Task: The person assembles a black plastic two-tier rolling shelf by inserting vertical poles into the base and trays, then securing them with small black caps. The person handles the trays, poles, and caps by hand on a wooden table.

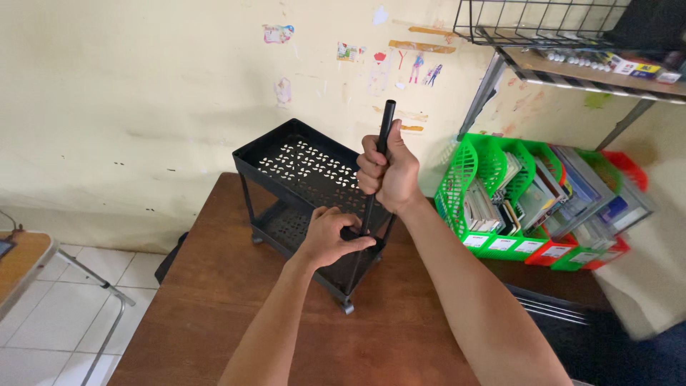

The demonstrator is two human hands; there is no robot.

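Black pole held upright over a two-tier cart on the tabletop.

Right hand (389, 175) wrapped tight round the black pole (386, 121), fingers closed on its middle, top end poking out above; left hand (330, 236) pinching at the pole's foot, fingers curled narrow against the near corner of the black perforated cart (296, 161); cart standing toward the far edge of the brown tabletop (214, 300), small caster at its near corner; green and red file racks (500, 246) well off by the right edge, stuffed with papers.
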